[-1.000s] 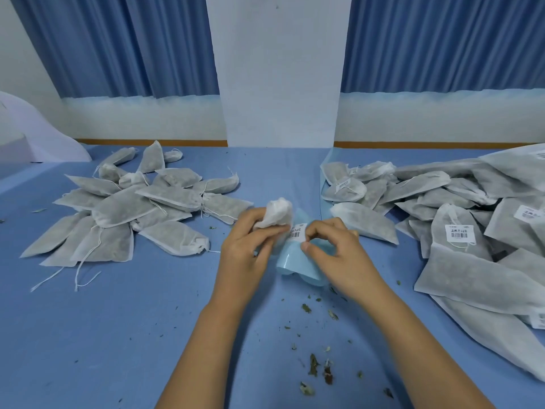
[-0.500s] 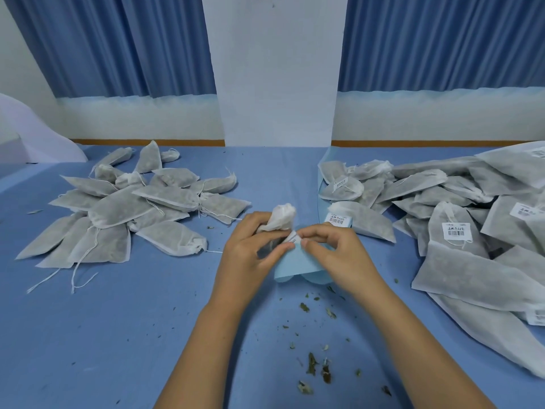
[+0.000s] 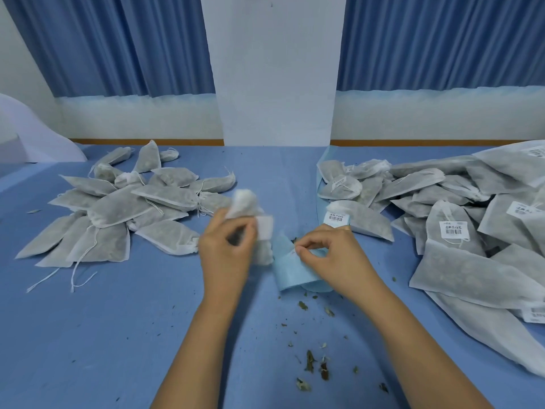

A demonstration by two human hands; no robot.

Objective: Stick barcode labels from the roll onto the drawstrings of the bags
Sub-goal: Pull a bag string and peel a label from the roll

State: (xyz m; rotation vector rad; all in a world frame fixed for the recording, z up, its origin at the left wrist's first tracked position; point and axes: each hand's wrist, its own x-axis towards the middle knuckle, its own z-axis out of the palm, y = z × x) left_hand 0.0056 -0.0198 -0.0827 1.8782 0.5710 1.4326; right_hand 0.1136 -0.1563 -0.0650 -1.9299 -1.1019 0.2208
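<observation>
Blue tabletop [image 3: 118,335]: my left hand [image 3: 227,249] grips a white mesh bag [image 3: 246,202] upright, neck up; my right hand [image 3: 333,255] pinches the pale-blue label backing strip [image 3: 290,274].

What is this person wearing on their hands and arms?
Nothing that shows. The left hand and the right hand are bare: no gloves, no ring, no watch or bracelet at the wrists. Both forearms are bare too, with no sleeve in view down to the picture's lower edge. The left hand is blurred, so its fine detail cannot be told.
</observation>
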